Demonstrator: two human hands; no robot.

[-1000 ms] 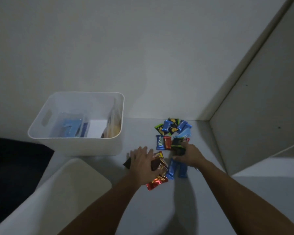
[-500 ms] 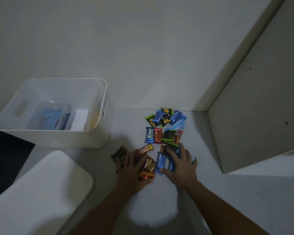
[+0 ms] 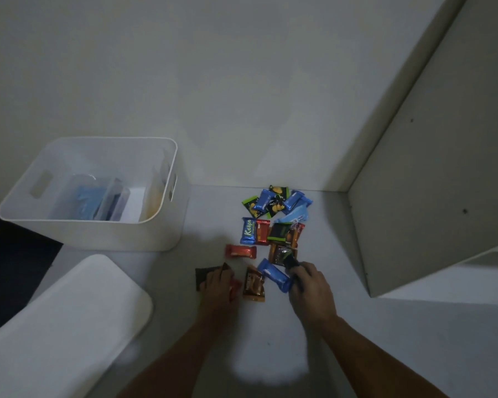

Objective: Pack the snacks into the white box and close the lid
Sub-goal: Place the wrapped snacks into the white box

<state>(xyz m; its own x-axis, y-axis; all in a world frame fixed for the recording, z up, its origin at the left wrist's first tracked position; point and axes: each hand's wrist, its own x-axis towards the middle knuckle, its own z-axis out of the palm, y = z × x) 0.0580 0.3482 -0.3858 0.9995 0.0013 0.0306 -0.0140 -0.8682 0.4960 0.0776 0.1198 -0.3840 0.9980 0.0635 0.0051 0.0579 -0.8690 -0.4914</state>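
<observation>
Small wrapped snacks (image 3: 273,225) lie scattered on the grey tabletop (image 3: 270,340) just to the right of the white box (image 3: 98,231), which stands open with a few blue and pale packets already inside. The nearest loose piece to the box is a red wrapper (image 3: 240,251); a blue "Kalpa" packet (image 3: 248,231) sits just beyond it, and a cluster of blue and green-and-black packets lies farther off, toward the wall behind the box. The left hand (image 3: 217,285) curls over a dark brown packet (image 3: 206,275) and a red one at the near edge of the spread, fingers bent round them. The right hand (image 3: 311,288), farther from the box, grips what looks like a dark packet; dim light hides exactly what it holds. A brown packet (image 3: 253,284) and a blue bar (image 3: 275,275) lie between the two hands. The white lid (image 3: 61,320) rests in front of the box, toward the person. The risk, judging from here, is in the carry: slick foil wrappers gathered several at a time could slip from either hand on the way across to the box and land outside its rim. Packets piled high or standing on end inside could also stop the lid from seating.
</observation>
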